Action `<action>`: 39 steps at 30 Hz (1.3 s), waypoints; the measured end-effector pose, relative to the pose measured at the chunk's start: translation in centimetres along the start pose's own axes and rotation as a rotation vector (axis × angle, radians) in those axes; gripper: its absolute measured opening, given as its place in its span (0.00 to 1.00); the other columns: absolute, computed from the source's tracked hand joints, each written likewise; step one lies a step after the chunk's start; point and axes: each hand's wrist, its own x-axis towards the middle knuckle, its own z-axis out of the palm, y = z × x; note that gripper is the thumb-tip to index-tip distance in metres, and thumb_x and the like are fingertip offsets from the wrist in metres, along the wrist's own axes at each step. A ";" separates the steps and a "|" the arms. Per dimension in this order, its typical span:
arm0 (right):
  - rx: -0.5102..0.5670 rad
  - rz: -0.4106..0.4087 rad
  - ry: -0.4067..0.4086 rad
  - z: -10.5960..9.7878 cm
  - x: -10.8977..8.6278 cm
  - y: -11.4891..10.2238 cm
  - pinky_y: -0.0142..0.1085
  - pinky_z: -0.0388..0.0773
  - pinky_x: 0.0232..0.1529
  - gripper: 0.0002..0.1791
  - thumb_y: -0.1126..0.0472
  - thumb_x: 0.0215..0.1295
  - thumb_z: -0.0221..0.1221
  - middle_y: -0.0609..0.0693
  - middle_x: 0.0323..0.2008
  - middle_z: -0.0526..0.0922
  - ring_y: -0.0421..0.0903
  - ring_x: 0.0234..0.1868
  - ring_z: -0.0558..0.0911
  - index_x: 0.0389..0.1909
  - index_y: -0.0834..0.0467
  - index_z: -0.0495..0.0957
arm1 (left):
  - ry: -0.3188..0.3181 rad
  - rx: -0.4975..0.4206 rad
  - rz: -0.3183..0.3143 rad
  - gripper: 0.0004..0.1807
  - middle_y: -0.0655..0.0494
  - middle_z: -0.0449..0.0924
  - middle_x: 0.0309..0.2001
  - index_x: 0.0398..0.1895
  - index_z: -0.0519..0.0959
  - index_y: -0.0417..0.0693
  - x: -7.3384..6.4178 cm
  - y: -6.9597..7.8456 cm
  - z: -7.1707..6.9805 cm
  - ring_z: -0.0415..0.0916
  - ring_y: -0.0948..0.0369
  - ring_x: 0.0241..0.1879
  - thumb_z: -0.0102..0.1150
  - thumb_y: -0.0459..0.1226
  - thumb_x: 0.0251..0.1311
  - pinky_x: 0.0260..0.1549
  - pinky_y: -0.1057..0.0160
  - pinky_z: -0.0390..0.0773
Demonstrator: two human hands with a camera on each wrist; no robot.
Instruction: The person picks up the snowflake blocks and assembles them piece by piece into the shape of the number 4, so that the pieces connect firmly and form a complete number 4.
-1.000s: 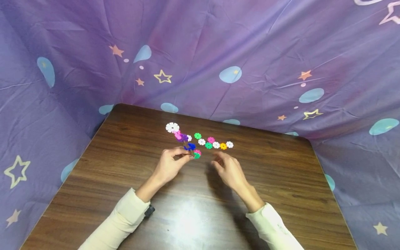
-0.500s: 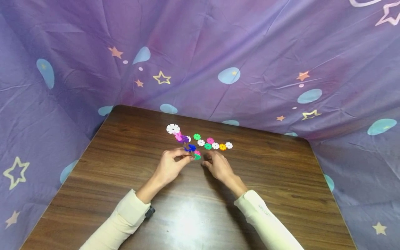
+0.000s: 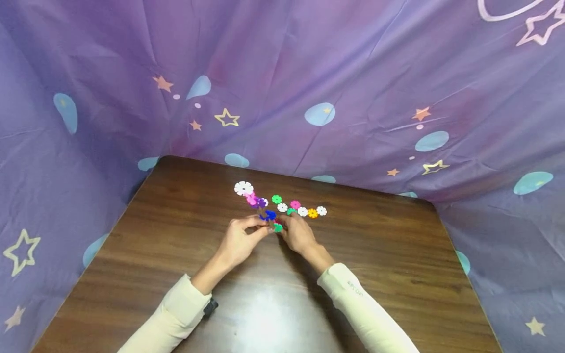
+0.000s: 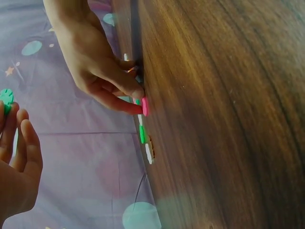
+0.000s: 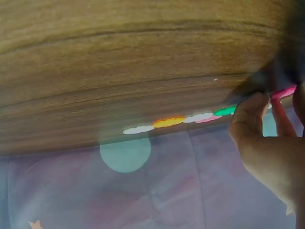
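Note:
My left hand (image 3: 238,241) pinches a chain of joined flower-shaped plastic discs above the table. The chain runs from a white disc (image 3: 243,188) through pink, purple and blue (image 3: 269,215) ones. A green disc (image 4: 6,97) shows at the left fingertips in the left wrist view. Low at the table, my right hand (image 3: 300,236) pinches a pink disc (image 4: 145,106) by its edge between thumb and finger. That pink disc (image 5: 285,92) is partly covered by the fingers in the right wrist view.
Loose discs lie in a cluster on the brown wooden table (image 3: 379,264): a green one (image 3: 276,199), a pink one (image 3: 295,204), an orange one (image 3: 312,213) and several white ones (image 3: 321,211). A purple patterned cloth (image 3: 273,73) hangs behind the table's far edge.
My right hand has moved left and in beside the left hand, and its fingers have come onto the pink disc. The left hand keeps its hold on the chain, nearly still.

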 end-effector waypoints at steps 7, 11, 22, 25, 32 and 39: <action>0.104 0.031 -0.023 0.2 -1.2 -0.3 0.48 0.84 0.46 0.10 0.65 0.65 0.67 0.52 0.37 0.83 0.51 0.40 0.82 0.45 0.56 0.78 | 0.022 0.005 -0.002 0.03 0.45 0.91 0.39 0.34 0.89 0.39 -0.4 -0.2 -0.3 0.83 0.65 0.34 0.72 0.29 0.57 0.36 0.70 0.84; 0.184 0.058 0.000 -0.5 -2.2 0.1 0.49 0.85 0.44 0.08 0.70 0.65 0.63 0.52 0.34 0.86 0.53 0.38 0.86 0.42 0.58 0.76 | 0.019 0.017 -0.015 0.04 0.46 0.91 0.39 0.34 0.89 0.40 -0.5 -0.1 -0.3 0.83 0.65 0.33 0.73 0.30 0.56 0.36 0.69 0.84; 0.546 0.147 0.115 -4.0 -4.4 0.0 0.30 0.80 0.31 0.06 0.66 0.73 0.59 0.58 0.31 0.86 0.44 0.28 0.83 0.47 0.63 0.76 | 0.013 0.000 -0.044 0.04 0.45 0.91 0.41 0.36 0.89 0.40 -0.6 0.0 0.0 0.87 0.56 0.37 0.72 0.30 0.58 0.39 0.68 0.86; 0.620 0.144 0.145 -4.8 -4.8 -0.6 0.30 0.81 0.29 0.07 0.67 0.73 0.58 0.59 0.29 0.85 0.47 0.27 0.84 0.47 0.63 0.75 | 0.014 -0.003 -0.046 0.04 0.45 0.91 0.42 0.36 0.89 0.40 -0.5 -0.1 0.0 0.87 0.53 0.37 0.72 0.30 0.58 0.38 0.69 0.85; 0.682 0.108 0.177 -6.3 -5.4 -2.0 0.30 0.81 0.29 0.06 0.65 0.73 0.59 0.59 0.27 0.84 0.57 0.28 0.84 0.46 0.61 0.75 | 0.013 -0.016 -0.039 0.04 0.43 0.91 0.43 0.36 0.89 0.39 -0.4 -0.5 0.0 0.87 0.53 0.36 0.71 0.29 0.59 0.38 0.68 0.86; 0.633 0.083 0.248 -7.6 -5.7 -3.4 0.29 0.78 0.32 0.06 0.63 0.74 0.60 0.57 0.27 0.86 0.42 0.26 0.82 0.47 0.58 0.76 | 0.011 -0.003 -0.030 0.05 0.43 0.91 0.44 0.37 0.89 0.38 -0.2 -0.6 0.0 0.88 0.50 0.38 0.71 0.29 0.59 0.39 0.67 0.86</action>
